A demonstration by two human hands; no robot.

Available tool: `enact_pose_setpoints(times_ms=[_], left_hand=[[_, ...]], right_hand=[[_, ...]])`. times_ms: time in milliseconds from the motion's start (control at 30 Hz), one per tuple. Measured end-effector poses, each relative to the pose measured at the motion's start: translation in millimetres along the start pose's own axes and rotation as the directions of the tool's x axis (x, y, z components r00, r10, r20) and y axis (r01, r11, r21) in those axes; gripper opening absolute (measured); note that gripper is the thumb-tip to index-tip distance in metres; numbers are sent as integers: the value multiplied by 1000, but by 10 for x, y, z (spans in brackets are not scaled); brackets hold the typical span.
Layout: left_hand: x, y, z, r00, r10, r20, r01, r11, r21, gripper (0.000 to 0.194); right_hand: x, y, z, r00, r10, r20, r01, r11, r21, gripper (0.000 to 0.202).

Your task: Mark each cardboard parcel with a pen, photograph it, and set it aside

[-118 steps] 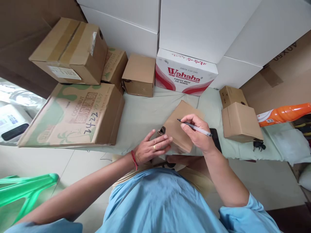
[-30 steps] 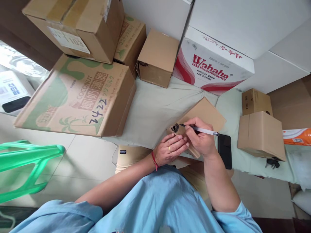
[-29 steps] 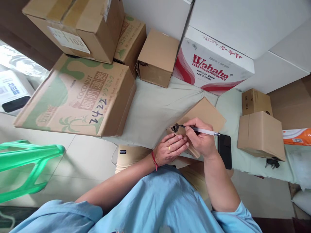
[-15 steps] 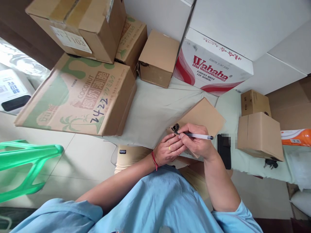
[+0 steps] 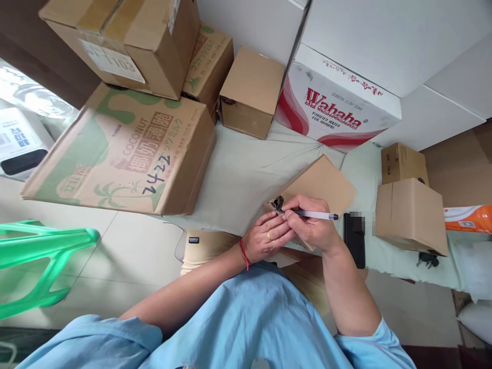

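Observation:
A white-barrelled pen [image 5: 315, 214] with a dark end is gripped in my right hand [image 5: 313, 228], its tip angled down to the left. The tip meets a dark, ragged-looking patch [image 5: 277, 203] at the left corner of a flat piece of brown cardboard [image 5: 325, 179]; whether it is ink or a hole I cannot tell. My left hand [image 5: 267, 237], with a gold ring and a red wrist string, lies flat with fingers stretched along the cardboard's near edge, just below the pen tip. My hands partly cover the cardboard.
A pale cloth [image 5: 238, 169] covers the surface. Large cartons stand left, including a coconut box [image 5: 126, 148]; a Wahaha carton [image 5: 338, 110] is behind. To the right are a black phone-like object [image 5: 354, 241], small boxes [image 5: 411, 215] and keys [image 5: 428, 260]. A green stool [image 5: 49, 251] stands left.
Almost nothing differs. The pen and my right hand have shifted very slightly; my left hand and the cardboard stay in place.

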State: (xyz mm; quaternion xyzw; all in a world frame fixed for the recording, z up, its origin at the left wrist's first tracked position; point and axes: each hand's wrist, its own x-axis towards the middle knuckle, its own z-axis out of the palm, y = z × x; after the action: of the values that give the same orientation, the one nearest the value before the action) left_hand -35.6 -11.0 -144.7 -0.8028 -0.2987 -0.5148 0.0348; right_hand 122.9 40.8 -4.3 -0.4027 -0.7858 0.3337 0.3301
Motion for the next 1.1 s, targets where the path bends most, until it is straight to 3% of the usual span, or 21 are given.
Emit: enact_pose_setpoints(times_ms=[100,300,567,1100], left_hand=[[15,2,-2,1000,1,-12,-1,1000,-9,31],[-6,2,4,1000,-4,-7,4,1000,-10,32],[-132,-7,24,993,-33,111,39,998,-52,55],[-67,-4,17,998,-1,56,2,1000,-12,48]], right_hand=[[-1,6,9,999,21,-39,-21,1000,2,14],[-2,3,18,1000,-14,-4,14,1000,2,15],[-16,-12,8,980,93,-178,-106,992,-70,12],[-14,-28,8,984,108,-139,-120,989,-82,10]])
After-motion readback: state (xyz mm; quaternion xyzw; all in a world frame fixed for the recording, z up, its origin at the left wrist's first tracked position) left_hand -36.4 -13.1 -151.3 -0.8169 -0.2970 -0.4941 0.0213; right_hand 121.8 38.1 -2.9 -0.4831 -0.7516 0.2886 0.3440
